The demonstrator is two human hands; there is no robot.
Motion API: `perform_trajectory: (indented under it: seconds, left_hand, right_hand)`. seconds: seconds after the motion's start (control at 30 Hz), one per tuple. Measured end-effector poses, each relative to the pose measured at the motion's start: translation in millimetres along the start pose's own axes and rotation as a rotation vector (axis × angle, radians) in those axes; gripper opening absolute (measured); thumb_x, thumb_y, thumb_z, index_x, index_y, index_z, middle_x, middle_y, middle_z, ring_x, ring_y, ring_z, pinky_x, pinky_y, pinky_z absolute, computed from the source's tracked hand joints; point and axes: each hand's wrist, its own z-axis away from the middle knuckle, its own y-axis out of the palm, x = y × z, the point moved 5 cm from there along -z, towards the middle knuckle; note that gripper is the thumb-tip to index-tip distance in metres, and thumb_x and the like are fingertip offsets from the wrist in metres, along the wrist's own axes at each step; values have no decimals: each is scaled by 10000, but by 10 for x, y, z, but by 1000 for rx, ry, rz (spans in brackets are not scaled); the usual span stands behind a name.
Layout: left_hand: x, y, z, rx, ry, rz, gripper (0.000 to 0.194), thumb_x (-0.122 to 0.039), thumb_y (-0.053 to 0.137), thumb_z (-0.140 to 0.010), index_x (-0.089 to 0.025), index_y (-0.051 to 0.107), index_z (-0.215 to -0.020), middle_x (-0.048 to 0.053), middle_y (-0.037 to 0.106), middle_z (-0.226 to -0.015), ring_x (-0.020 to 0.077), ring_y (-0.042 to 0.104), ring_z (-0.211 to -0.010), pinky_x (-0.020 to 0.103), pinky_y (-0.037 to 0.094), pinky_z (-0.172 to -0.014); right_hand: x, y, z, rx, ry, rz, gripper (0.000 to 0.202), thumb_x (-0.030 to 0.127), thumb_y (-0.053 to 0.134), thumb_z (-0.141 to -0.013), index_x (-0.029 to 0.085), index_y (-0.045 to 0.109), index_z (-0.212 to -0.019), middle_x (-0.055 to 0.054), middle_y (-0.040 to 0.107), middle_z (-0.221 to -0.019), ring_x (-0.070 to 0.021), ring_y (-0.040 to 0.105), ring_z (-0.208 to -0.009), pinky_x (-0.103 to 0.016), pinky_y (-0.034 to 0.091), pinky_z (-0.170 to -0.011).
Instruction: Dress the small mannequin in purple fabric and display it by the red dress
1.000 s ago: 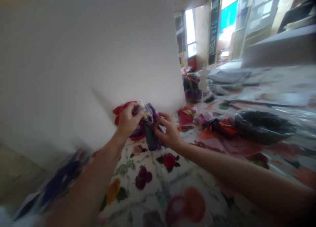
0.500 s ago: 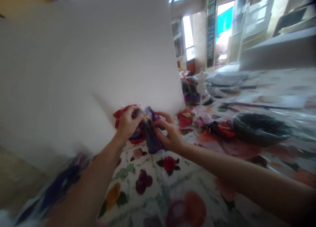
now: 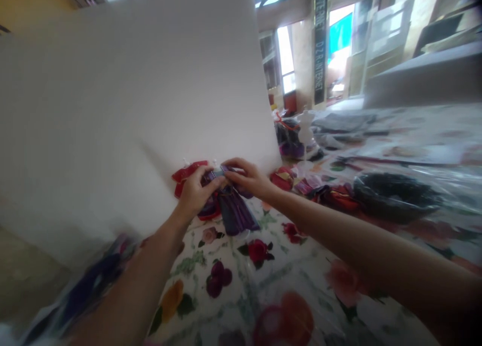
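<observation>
A small purple doll dress [image 3: 238, 213] with a pleated skirt and beaded top stands upright on a small stand before the white board. My left hand [image 3: 198, 188] pinches the left side of its top. On the right side of the top, my right hand [image 3: 250, 178] has its fingers closed on the cloth near the shoulder. The skirt hangs free below both hands. Behind my left hand is a red doll dress [image 3: 184, 174], partly hidden.
The white board [image 3: 135, 95] rises behind the hands. On the flowered tablecloth [image 3: 271, 265], to the right, lie red and orange cloth pieces [image 3: 339, 196], a black bundle in clear plastic [image 3: 395, 195] and a white mini mannequin [image 3: 306, 127]. Dark blue cloth [image 3: 94, 280] is at left.
My right hand has moved up and slightly left, from the dress's waist to its top. The skirt now shows more fully. My left hand has hardly moved.
</observation>
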Motion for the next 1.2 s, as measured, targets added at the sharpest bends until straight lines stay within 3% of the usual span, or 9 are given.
perform_trajectory:
  seconds: [0.23,0.4,0.5,0.6,0.7,0.77,1.2]
  left_hand:
    - [-5,-13,-15,-51,17,-33,491,-511,726,-760,-185,621,-1113,66,681,-1022,217,639,-919,343,498,-838]
    - [-19,-41,87,-17,35,16,431,-476,677,-817,-207,599,-1144,71,679,-1057,221,652,-942,337,511,-832]
    - [-36,-27,127,14,33,32,420,-433,683,-818,-204,595,-1160,72,679,-1075,227,654,-970,342,513,-850]
    - [-36,-2,128,27,23,48,423,-424,691,-815,-199,600,-1162,79,676,-1101,233,647,-1003,344,510,-866]
    - [-33,20,114,44,35,43,422,-425,681,-825,-202,601,-1173,74,675,-1091,230,643,-1005,343,504,-877]
    - [-28,24,105,49,46,34,422,-423,675,-827,-201,603,-1179,68,677,-1068,226,643,-990,340,501,-872]
    - [28,41,19,51,26,87,487,-453,735,-784,-206,596,-1180,69,687,-1031,216,651,-936,345,511,-844]
  right_hand:
    - [-19,20,-102,-33,76,-127,271,399,702,-774,192,592,-910,-9,615,-888,-141,587,-831,-290,503,-782]
    - [31,-50,-27,53,89,-111,250,389,548,-904,219,643,-1062,-26,664,-1041,-157,600,-970,-301,482,-874]
    - [61,-51,-11,93,83,-135,234,354,540,-907,221,661,-1057,-19,668,-1053,-153,597,-996,-285,470,-891]
    - [60,-15,-27,82,164,-182,201,361,564,-886,212,661,-979,-9,660,-894,-138,598,-814,-249,486,-704]
    - [46,29,-51,50,274,-233,164,360,597,-850,201,632,-877,19,578,-671,-109,497,-565,-220,382,-489]
    - [43,43,-70,29,326,-230,158,357,600,-836,200,614,-832,36,520,-582,-98,431,-484,-220,321,-440]
    - [100,56,-95,-53,350,-200,106,299,562,-826,198,594,-826,44,470,-557,-98,412,-494,-221,315,-462]
